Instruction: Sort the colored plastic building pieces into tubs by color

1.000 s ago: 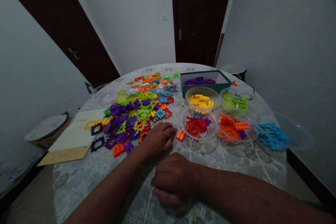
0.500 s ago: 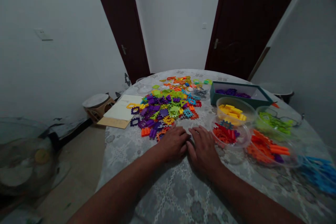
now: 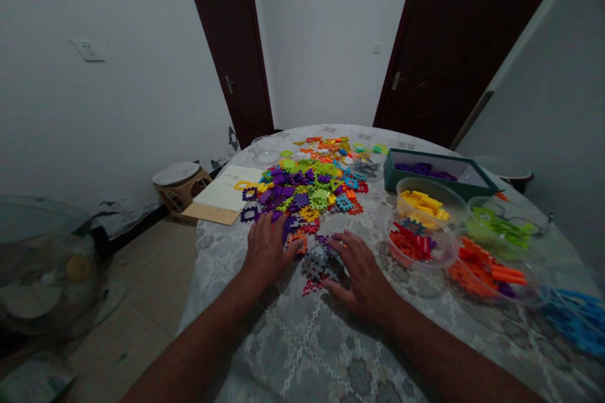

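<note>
A small group of grey notched building pieces (image 3: 317,264) lies on the tablecloth between my two hands, with a dark red piece (image 3: 312,288) at its near edge. My right hand (image 3: 360,274) is open around the right side of the group, fingers apart and thumb close to the red piece. At the near left edge of a big mixed pile of purple, green and yellow pieces (image 3: 302,192) rests my left hand (image 3: 268,249). Its fingers are spread and touch the pile, and the thumb points toward an orange piece (image 3: 297,240).
Clear tubs hold yellow pieces (image 3: 423,204), red pieces (image 3: 411,242), orange pieces (image 3: 477,271) and green pieces (image 3: 505,227). Behind them stands a dark green box (image 3: 467,184) with purple pieces. Blue pieces (image 3: 579,321) lie far right. A notebook (image 3: 224,198) lies at the left.
My hands were close together in front of the pile. They have moved apart, left hand leftward onto the pile's edge, right hand slightly away, and the grey pieces between them now show.
</note>
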Demonstrator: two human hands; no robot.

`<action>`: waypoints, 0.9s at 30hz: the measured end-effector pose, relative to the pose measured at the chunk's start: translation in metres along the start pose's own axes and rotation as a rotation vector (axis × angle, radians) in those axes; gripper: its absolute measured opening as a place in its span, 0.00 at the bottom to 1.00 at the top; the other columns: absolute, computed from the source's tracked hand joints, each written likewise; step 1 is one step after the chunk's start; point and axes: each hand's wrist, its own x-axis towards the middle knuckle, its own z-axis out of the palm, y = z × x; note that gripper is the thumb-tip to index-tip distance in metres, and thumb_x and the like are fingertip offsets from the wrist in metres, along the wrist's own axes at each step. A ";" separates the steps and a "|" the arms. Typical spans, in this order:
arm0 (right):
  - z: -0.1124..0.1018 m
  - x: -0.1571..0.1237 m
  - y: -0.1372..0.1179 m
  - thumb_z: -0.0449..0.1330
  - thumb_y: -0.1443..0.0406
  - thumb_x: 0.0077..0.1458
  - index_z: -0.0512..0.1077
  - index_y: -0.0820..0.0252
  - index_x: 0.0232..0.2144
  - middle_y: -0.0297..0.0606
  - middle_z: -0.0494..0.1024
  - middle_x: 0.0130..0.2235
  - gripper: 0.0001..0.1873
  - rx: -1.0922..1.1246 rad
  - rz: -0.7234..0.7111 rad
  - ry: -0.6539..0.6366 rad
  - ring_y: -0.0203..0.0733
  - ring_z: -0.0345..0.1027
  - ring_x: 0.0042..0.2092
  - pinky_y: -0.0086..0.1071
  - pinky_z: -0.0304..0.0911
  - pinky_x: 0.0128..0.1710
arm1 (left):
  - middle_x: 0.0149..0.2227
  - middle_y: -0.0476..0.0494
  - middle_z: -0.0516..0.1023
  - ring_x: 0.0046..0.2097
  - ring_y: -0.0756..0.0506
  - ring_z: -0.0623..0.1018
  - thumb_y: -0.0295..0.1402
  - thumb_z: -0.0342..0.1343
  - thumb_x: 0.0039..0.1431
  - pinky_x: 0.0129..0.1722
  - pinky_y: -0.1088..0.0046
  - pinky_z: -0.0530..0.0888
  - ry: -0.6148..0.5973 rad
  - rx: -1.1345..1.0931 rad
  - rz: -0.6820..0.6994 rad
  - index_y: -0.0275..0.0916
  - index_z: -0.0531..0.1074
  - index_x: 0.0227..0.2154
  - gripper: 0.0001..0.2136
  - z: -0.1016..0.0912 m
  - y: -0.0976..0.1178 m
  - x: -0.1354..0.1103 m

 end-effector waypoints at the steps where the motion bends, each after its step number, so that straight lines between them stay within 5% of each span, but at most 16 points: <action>1: 0.001 -0.002 -0.002 0.64 0.48 0.62 0.55 0.53 0.73 0.52 0.60 0.71 0.44 -0.038 0.014 -0.044 0.65 0.49 0.73 0.66 0.53 0.69 | 0.65 0.24 0.67 0.68 0.28 0.65 0.46 0.59 0.65 0.66 0.43 0.62 0.019 0.016 -0.072 0.37 0.66 0.64 0.29 0.001 -0.005 0.001; 5: 0.006 -0.003 -0.008 0.64 0.39 0.57 0.51 0.51 0.75 0.51 0.54 0.74 0.53 -0.122 0.040 -0.152 0.68 0.46 0.74 0.68 0.48 0.70 | 0.59 0.25 0.72 0.61 0.28 0.72 0.47 0.58 0.66 0.60 0.48 0.69 0.004 0.045 -0.217 0.36 0.67 0.63 0.28 0.005 -0.013 0.004; 15: 0.019 0.008 -0.010 0.63 0.46 0.61 0.59 0.55 0.71 0.54 0.59 0.72 0.43 -0.165 0.087 -0.106 0.67 0.51 0.72 0.64 0.53 0.69 | 0.55 0.30 0.76 0.59 0.33 0.74 0.41 0.60 0.63 0.60 0.55 0.68 -0.078 -0.132 -0.156 0.35 0.71 0.58 0.24 0.019 0.002 0.017; 27: 0.030 0.052 0.022 0.64 0.45 0.59 0.66 0.58 0.67 0.57 0.62 0.69 0.41 -0.228 0.150 -0.077 0.66 0.54 0.70 0.62 0.54 0.67 | 0.51 0.30 0.79 0.55 0.35 0.77 0.41 0.62 0.61 0.55 0.59 0.70 -0.111 -0.336 -0.239 0.38 0.74 0.52 0.19 0.026 0.030 0.040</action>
